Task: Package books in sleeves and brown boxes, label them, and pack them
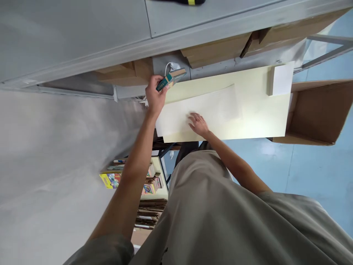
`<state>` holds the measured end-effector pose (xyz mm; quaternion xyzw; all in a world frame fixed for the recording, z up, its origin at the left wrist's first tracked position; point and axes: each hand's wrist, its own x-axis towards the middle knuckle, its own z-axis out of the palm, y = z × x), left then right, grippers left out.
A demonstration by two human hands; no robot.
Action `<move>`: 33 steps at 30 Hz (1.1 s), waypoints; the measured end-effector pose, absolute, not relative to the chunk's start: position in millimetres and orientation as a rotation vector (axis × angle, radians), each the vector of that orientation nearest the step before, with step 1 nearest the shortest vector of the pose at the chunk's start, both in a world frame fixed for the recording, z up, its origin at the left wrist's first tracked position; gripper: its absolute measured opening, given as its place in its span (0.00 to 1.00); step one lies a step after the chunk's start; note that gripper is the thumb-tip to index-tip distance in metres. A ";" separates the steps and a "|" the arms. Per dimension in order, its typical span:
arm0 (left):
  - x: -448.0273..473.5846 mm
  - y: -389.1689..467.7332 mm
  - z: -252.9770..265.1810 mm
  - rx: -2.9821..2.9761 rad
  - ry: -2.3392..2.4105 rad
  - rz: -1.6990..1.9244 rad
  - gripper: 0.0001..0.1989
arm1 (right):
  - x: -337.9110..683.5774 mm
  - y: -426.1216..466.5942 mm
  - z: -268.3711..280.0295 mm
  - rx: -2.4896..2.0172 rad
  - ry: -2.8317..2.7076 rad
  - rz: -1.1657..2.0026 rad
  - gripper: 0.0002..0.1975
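A small thick book [170, 78] with a dark teal spine and cover is gripped between the thumb and fingers of my left hand [156, 92]. It is held tilted above the left end of a long cream-coloured tabletop [261, 114]. A large white sheet of paper [220, 105] lies on that top, its upper edge a little uneven. My right hand [199, 124] rests on or just over the sheet, palm down with the fingers apart and nothing in them. Its fingertips are slightly blurred.
A white box [281, 79] stands at the tabletop's right end, beside an open cardboard box [317, 116]. Beyond the top runs a grey metal shelf [110, 55] with cardboard cartons [217, 49] under it. Lower left, a bookshelf [164, 180] holds books and stacked flattened cardboard [150, 213].
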<state>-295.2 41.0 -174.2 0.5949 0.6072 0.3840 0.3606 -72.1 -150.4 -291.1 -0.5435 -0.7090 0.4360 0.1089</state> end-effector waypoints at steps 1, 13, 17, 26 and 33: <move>-289.3 34.3 -164.9 1.561 1.562 0.990 0.28 | -50.4 -150.4 -291.9 -1.623 -2.097 1.217 0.28; -160.7 -43.9 -212.4 0.963 1.426 0.934 0.35 | 175.5 -203.3 -289.2 -2.061 -2.028 0.999 0.40; -92.9 -71.6 -245.8 0.625 1.500 0.741 0.30 | 184.5 -199.6 -287.1 -2.002 -1.841 1.051 0.36; -63.0 -75.6 -294.9 0.476 1.597 0.747 0.20 | 189.0 -189.6 -284.5 -2.027 -1.600 1.042 0.31; -67.4 -74.4 -304.2 0.442 1.652 0.668 0.22 | 194.9 -183.8 -301.3 -2.320 -1.258 0.892 0.27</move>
